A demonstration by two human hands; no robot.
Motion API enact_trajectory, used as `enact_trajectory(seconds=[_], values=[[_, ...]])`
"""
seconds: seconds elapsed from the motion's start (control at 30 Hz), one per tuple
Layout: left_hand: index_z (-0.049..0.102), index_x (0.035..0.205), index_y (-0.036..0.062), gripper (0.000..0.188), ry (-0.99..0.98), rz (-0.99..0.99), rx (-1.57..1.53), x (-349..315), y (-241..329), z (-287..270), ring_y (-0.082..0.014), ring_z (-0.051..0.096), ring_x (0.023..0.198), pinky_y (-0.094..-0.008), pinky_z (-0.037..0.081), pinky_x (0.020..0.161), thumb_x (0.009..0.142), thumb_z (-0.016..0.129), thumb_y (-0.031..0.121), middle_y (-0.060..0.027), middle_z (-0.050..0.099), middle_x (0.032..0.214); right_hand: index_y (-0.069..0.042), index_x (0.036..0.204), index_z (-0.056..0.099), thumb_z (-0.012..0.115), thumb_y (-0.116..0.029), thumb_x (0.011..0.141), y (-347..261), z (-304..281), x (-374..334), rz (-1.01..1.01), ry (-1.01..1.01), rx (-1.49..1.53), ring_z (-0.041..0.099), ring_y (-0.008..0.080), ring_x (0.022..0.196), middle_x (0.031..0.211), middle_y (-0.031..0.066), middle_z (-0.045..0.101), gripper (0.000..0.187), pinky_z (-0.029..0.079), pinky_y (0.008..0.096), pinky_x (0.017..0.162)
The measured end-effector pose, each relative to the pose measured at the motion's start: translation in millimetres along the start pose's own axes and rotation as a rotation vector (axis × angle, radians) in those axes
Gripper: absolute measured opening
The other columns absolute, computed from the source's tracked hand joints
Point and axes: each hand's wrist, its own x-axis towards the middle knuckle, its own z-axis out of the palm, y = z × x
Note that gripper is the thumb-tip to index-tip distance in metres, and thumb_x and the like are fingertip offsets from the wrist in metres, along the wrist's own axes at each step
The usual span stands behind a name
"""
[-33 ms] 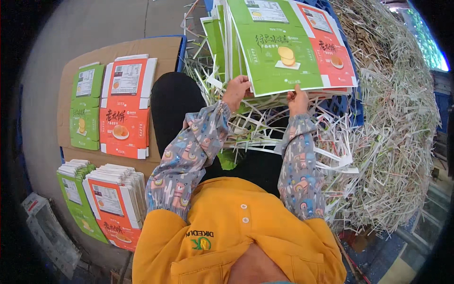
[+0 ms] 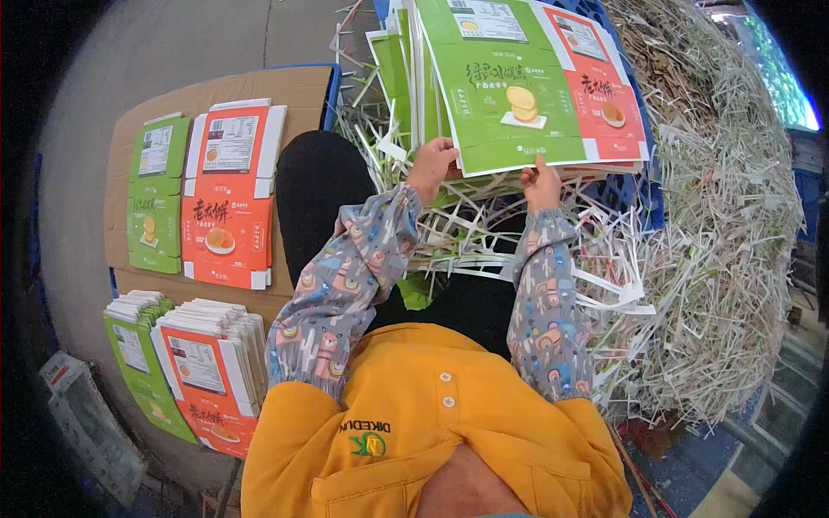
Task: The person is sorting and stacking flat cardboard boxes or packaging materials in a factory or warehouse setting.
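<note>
In front of me lies a large printed cardboard sheet [image 2: 484, 95], with a green box blank on its left and a red one on its right. My left hand [image 2: 430, 171] has its fingers closed at the sheet's near left corner. The near edge is pinched between the thumb and fingers of my right hand [image 2: 542, 186]. Beneath this sheet are more printed sheets, their edges showing at the left and near side. A separate green stack [image 2: 399, 86] stands just left of them, and white and green paper offcuts [image 2: 471, 246] hang below my hands.
To my left, a brown cardboard base [image 2: 298, 95] bears green blanks [image 2: 160, 203] and red blanks [image 2: 229, 186]. Nearer stand thicker stacks of green blanks [image 2: 142, 363] and red blanks [image 2: 203, 371]. A big heap of shredded paper strips [image 2: 708, 259] rises at the right.
</note>
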Motion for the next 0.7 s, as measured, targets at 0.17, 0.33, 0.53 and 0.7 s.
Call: enact_trajectory(seconds=[0.17, 0.33, 0.53, 0.7], values=[[0.052, 0.092, -0.0003, 0.014, 0.034, 0.015, -0.069, -2, 1, 0, -0.0138, 0.057, 0.074, -0.0284, 0.051, 0.063, 0.082, 0.05, 0.009, -0.0046, 0.057, 0.084, -0.006, 0.086, 0.049, 0.053, -0.016, 0.083, 9, 13, -13, 0.078, 0.087, -0.069, 0.049, 0.0133, 0.053, 0.071, 0.0041, 0.05, 0.011, 0.042, 0.0236, 0.043], [0.053, 0.093, 0.0026, 0.016, -0.077, 0.004, -0.224, -5, 5, 11, -0.0128, 0.057, 0.076, -0.0276, 0.047, 0.066, 0.083, 0.049, 0.015, -0.004, 0.058, 0.081, -0.006, 0.086, 0.05, 0.053, -0.015, 0.082, -5, 2, -1, 0.1, 0.052, 0.138, 0.043, 0.011, 0.049, 0.064, 0.0009, 0.046, 0.01, 0.037, 0.0231, 0.041], [0.055, 0.091, 0.0002, 0.019, 0.191, 0.197, 0.244, 8, -38, -24, -0.015, 0.055, 0.073, -0.0276, 0.043, 0.063, 0.079, 0.05, 0.014, -0.0079, 0.059, 0.079, -0.008, 0.088, 0.049, 0.051, -0.013, 0.083, -33, 18, -8, -0.137, 0.033, 0.092, 0.038, 0.0066, 0.047, 0.068, -0.0005, 0.047, 0.007, 0.033, 0.0194, 0.04], [0.05, 0.096, -0.0051, 0.025, 0.294, 0.242, 0.451, 8, -44, -7, -0.0181, 0.055, 0.073, -0.0262, 0.044, 0.065, 0.074, 0.051, 0.007, -0.0098, 0.056, 0.079, -0.008, 0.088, 0.047, 0.052, -0.015, 0.083, -1, 1, 7, -0.078, 0.042, 0.063, 0.04, 0.0089, 0.047, 0.07, 0.001, 0.049, 0.009, 0.035, 0.0213, 0.04]])
